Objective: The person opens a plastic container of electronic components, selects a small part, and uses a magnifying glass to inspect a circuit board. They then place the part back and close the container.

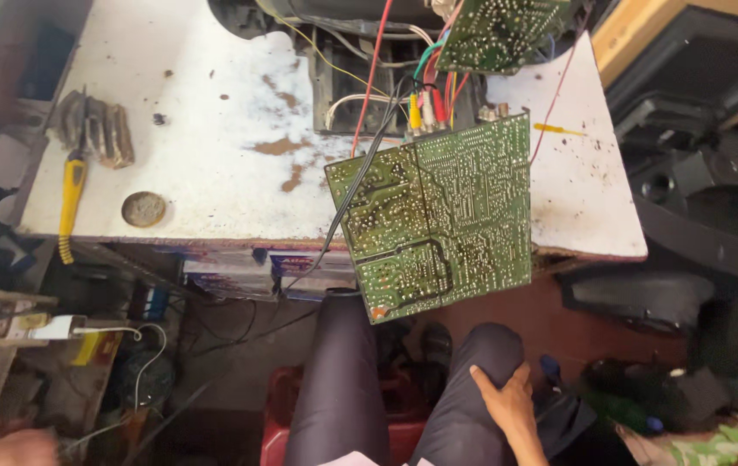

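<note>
The right hand rests flat on the person's right knee, fingers loosely spread, holding nothing. A blurred shape at the bottom left corner may be the left hand; its fingers cannot be made out. Just above the knees, the green circuit board lies solder side up, overhanging the near edge of the stained white table. Its long axis is tilted, the near corner pointing down-left toward the lap. Coloured wires run from its far edge. A yellow-handled tool lies at the table's left edge.
</note>
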